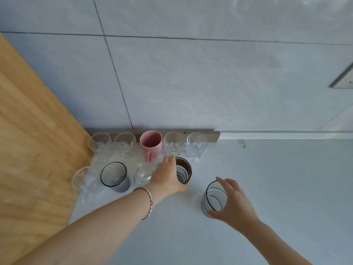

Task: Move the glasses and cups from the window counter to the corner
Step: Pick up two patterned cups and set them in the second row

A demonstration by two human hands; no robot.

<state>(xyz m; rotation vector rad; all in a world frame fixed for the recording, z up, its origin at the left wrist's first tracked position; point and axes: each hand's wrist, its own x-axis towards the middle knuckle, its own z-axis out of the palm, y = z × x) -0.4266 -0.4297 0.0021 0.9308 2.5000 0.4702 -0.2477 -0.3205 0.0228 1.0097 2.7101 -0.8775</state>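
In the corner stand two rows of drinkware. The back row along the wall holds clear glasses (124, 144) and a pink mug (151, 143). In the front row are a clear stemmed glass (84, 180), a grey lined tumbler (114, 176), a small clear jar (143, 174) and a brown-sleeved cup (183, 172). My left hand (168, 176) wraps the brown-sleeved cup from its left side. To the right, my right hand (232, 203) grips a grey glass (214, 197) standing apart on the white counter (267, 188).
A wooden panel (32, 150) closes the corner on the left. The tiled wall (191, 83) rises behind the back row, with a grey strip (214, 135) at its foot. A metal-framed fitting (343, 77) shows at the right edge.
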